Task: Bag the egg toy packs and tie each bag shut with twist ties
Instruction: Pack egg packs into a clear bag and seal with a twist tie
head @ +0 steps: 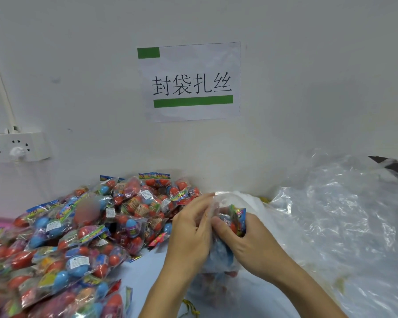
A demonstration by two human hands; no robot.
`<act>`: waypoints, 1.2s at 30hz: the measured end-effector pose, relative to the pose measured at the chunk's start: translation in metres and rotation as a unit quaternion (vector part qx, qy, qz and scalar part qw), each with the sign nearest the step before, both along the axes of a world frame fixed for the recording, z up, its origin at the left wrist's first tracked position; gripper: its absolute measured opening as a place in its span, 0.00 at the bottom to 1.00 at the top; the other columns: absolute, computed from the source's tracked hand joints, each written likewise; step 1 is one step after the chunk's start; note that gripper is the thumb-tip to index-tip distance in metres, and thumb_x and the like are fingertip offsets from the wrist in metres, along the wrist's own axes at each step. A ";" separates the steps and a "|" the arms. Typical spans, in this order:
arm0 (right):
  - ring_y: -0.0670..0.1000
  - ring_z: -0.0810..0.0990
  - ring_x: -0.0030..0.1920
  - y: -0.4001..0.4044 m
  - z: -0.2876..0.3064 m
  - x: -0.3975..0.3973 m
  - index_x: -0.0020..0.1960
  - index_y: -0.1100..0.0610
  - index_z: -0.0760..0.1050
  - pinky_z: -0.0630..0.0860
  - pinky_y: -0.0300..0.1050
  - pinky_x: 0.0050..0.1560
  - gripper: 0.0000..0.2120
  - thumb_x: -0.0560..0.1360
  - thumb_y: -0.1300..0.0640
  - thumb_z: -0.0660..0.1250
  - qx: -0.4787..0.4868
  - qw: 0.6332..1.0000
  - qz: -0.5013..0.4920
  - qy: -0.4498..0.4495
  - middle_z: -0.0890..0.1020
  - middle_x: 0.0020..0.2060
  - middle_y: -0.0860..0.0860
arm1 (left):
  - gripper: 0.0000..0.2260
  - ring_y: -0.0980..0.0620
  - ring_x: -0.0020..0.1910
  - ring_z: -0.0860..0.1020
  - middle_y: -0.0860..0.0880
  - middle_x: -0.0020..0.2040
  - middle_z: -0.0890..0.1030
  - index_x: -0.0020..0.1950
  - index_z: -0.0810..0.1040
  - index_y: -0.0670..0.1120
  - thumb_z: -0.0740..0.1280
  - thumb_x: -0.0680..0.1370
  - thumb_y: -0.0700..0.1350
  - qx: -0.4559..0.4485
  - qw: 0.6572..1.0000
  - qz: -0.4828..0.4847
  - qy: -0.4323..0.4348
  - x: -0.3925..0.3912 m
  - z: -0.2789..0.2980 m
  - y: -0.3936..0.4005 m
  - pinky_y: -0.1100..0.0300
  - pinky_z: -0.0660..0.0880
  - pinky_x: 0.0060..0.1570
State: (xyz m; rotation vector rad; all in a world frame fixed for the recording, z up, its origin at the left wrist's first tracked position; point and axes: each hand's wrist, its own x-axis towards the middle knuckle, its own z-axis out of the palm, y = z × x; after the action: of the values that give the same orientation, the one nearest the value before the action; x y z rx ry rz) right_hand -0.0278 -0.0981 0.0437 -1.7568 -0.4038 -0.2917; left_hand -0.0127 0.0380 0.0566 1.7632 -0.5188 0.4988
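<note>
**Pack going into a clear bag at the near middle of the worktop**

A pack (236, 222) of egg toys sat at the mouth of a thin clear bag (218, 260), held up off the worktop (147, 269) between both hands. The right hand (246, 246) was curled round the pack and the bag film beneath it, thumb across the front, probably to steady the pack while it was worked inside. The left hand (190, 232) lay close against it, fingers bent and pinching the bag's film at the mouth, it seemed to keep the opening spread. The two hands were together, almost touching. Blue and red showed through the film lower down, so the bag likely held something already; how much could not be told.

To the left, within easy reach, lay the pile (74, 237) of unbagged packs, red and blue eggs under coloured header cards; their small white labels were too fine to read. On the right a heap of clear plastic (336, 226) lay crumpled, likely spare bags. Near the bottom edge a yellowish strand (190, 306) lay on the worktop, perhaps twist ties.

On the far wall a sign (190, 81) read 封袋扎丝, with green bars. A socket strip (19, 146) was fixed at the far left.
</note>
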 end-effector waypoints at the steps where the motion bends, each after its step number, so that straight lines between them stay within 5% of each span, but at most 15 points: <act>1: 0.49 0.86 0.43 -0.002 0.001 -0.001 0.49 0.49 0.83 0.83 0.47 0.44 0.15 0.74 0.39 0.67 -0.003 1.000 0.013 0.005 0.87 0.42 0.50 | 0.14 0.52 0.61 0.79 0.50 0.58 0.83 0.57 0.84 0.46 0.62 0.81 0.49 0.000 1.000 -0.005 0.003 0.001 0.000 0.000 0.48 0.75 0.62; 6: 0.46 0.86 0.51 -0.018 0.004 -0.003 0.55 0.40 0.81 0.83 0.45 0.53 0.08 0.76 0.43 0.70 -0.015 0.994 0.092 0.056 0.87 0.50 0.47 | 0.14 0.49 0.58 0.81 0.48 0.55 0.84 0.57 0.84 0.45 0.61 0.82 0.48 -0.018 0.999 -0.040 0.005 0.002 0.001 0.003 0.45 0.76 0.60; 16: 0.61 0.82 0.58 -0.017 0.004 0.003 0.61 0.56 0.80 0.74 0.65 0.66 0.25 0.77 0.38 0.63 0.140 0.978 0.097 0.120 0.81 0.58 0.66 | 0.21 0.52 0.64 0.77 0.48 0.61 0.81 0.63 0.81 0.42 0.58 0.79 0.53 -0.034 0.998 -0.037 -0.022 0.007 -0.001 0.003 0.48 0.72 0.67; 20: 0.57 0.85 0.54 -0.011 0.003 0.003 0.59 0.59 0.82 0.81 0.53 0.55 0.24 0.79 0.41 0.61 0.130 0.974 0.109 0.149 0.85 0.53 0.60 | 0.19 0.52 0.65 0.76 0.50 0.63 0.80 0.63 0.81 0.45 0.58 0.80 0.53 -0.022 0.998 -0.050 0.008 0.005 -0.001 0.004 0.52 0.73 0.66; 25: 0.50 0.82 0.43 -0.010 0.002 -0.003 0.52 0.52 0.83 0.78 0.48 0.44 0.13 0.83 0.48 0.62 -0.010 0.984 0.098 0.146 0.86 0.45 0.52 | 0.11 0.62 0.69 0.66 0.65 0.63 0.73 0.50 0.76 0.69 0.54 0.78 0.61 0.191 0.981 0.009 -0.026 -0.004 0.004 0.000 0.49 0.59 0.71; 28: 0.45 0.79 0.37 -0.011 0.005 -0.007 0.43 0.45 0.82 0.73 0.38 0.35 0.10 0.79 0.54 0.65 -0.044 0.988 0.088 0.119 0.83 0.37 0.45 | 0.19 0.67 0.69 0.62 0.68 0.62 0.71 0.57 0.81 0.63 0.52 0.79 0.64 0.246 0.968 0.005 -0.048 -0.010 0.005 -0.007 0.55 0.52 0.69; 30: 0.44 0.81 0.37 -0.012 0.004 -0.005 0.44 0.46 0.83 0.73 0.35 0.32 0.10 0.79 0.55 0.65 -0.057 0.991 0.052 0.109 0.84 0.37 0.45 | 0.20 0.66 0.70 0.63 0.67 0.63 0.72 0.62 0.78 0.63 0.53 0.78 0.64 0.235 0.971 0.004 -0.046 -0.013 0.007 -0.010 0.55 0.53 0.71; 33: 0.48 0.84 0.42 -0.014 0.001 0.000 0.51 0.50 0.84 0.79 0.45 0.38 0.13 0.82 0.47 0.62 -0.054 0.992 -0.017 0.111 0.86 0.45 0.52 | 0.23 0.61 0.71 0.66 0.64 0.67 0.72 0.67 0.69 0.64 0.59 0.73 0.68 0.155 0.988 0.003 -0.015 -0.014 0.008 -0.007 0.49 0.61 0.73; 36: 0.51 0.85 0.41 -0.018 0.000 0.004 0.54 0.53 0.84 0.79 0.44 0.37 0.20 0.80 0.39 0.62 0.027 0.984 -0.084 0.155 0.87 0.45 0.55 | 0.20 0.61 0.70 0.67 0.65 0.68 0.72 0.63 0.67 0.69 0.59 0.72 0.69 0.090 0.996 0.011 0.009 -0.012 0.009 -0.001 0.50 0.66 0.71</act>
State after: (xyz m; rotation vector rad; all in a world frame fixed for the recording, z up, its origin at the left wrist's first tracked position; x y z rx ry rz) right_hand -0.0236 -0.1163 0.0433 -1.7507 -0.0238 -0.1430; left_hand -0.0250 0.0368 0.0653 1.9465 -0.5464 0.4637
